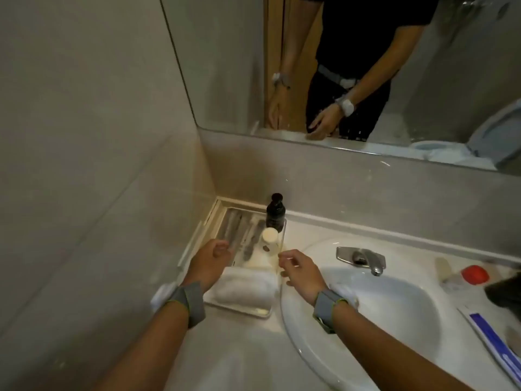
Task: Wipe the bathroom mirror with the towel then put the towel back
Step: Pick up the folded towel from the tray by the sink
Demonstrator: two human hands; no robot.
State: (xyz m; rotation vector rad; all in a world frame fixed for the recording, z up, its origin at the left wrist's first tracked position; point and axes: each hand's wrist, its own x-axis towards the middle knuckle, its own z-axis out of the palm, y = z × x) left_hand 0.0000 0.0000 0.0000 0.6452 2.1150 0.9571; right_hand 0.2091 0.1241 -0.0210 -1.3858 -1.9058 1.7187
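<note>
- Nearest the camera, two forearms are seen reaching forward over the counter, each wrist banded in grey.
- The towel is found folded on the near end of a clear tray, its long axis running left to right, straight across the line of reach.
- The left hand is held over the towel's left end, fingers loosely curled and empty; contact with the cloth cannot be told.
- The right hand is placed just beside the towel's right end, over the sink rim, fingers parted, nothing pinched.
- The towel is thus bracketed, with the left hand judged nearer; a grasp from both ends looks possible.
- Behind the towel, a pale bottle and a dark bottle are stood on the tray, close enough to be knocked.
- Farthest off, the mirror is mounted above the backsplash, up and to the right.
</note>
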